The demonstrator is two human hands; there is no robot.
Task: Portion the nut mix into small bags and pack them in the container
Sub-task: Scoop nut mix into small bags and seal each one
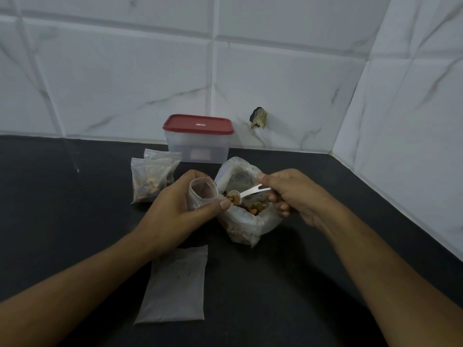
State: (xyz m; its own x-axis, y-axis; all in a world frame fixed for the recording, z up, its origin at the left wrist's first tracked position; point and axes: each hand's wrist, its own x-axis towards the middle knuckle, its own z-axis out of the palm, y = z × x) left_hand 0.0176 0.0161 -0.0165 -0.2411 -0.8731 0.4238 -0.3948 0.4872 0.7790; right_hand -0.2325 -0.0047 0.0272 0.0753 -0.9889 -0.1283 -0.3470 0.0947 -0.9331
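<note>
over a dark counter (62, 234), backed by pale marbled wall tiles (125, 71), working mid-scoop on the portioning step. holding a small bag (202, 194) upright in the left hand (172, 211), curling fingers and thumb round it and keeping its mouth open, just beside the big bag of nut mix (246, 226). pinching a white spoon (253, 191) by its handle in the right hand (295, 194), carrying a few nuts in the bowl, hovering above the big bag's open mouth, close to the small bag's rim but not yet over it. leaving two filled bags (147, 181) lying at the left, near the container (199, 149), and a flat empty bag (175, 284) waiting nearer the body. keeping the container at the back against the wall, red lid (198, 124) still on, showing nothing clearly packed through its cloudy sides.

judging the next move as swinging the loaded spoon leftward and tipping it into the held mouth, keeping the bowl level until over the opening, guarding against nuts rolling off onto the counter. probably needing more scoops before sealing, then filling the flat bag, lifting the lid and packing all inside.
</note>
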